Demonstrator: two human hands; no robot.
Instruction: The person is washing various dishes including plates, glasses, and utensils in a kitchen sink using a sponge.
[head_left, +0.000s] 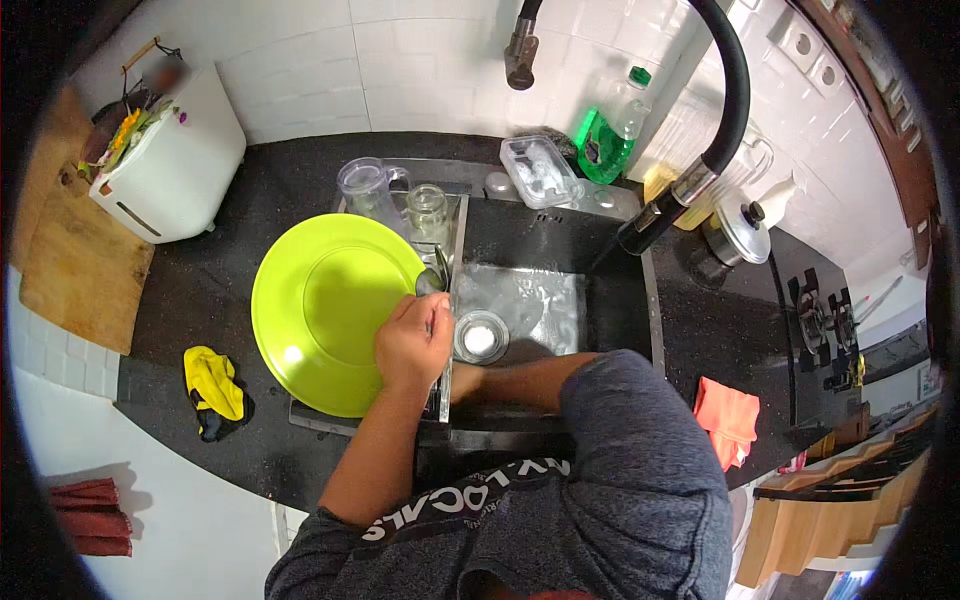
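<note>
My left hand (416, 339) is closed in a fist at the right rim of a lime-green plastic plate (315, 345). Metal cutlery (432, 280), with a rounded spoon bowl, sticks out above the fist. Below it, my right hand (466, 381) reaches left across the sink, its fingers hidden behind my left hand and the sink divider. The large plate leans over the drainer side. Behind it stand a clear mug (365, 184) and a glass jar (427, 206). A round metal drain strainer (481, 338) lies in the wet black sink (525, 300).
A black flexible faucet (724, 97) arches over the sink. At the back are a soapy plastic box (541, 172) and a green dish-soap bottle (606, 146). A lidded metal pot (739, 234) stands right, near an orange cloth (726, 420). A yellow cloth (216, 386) and white bin (180, 165) are left.
</note>
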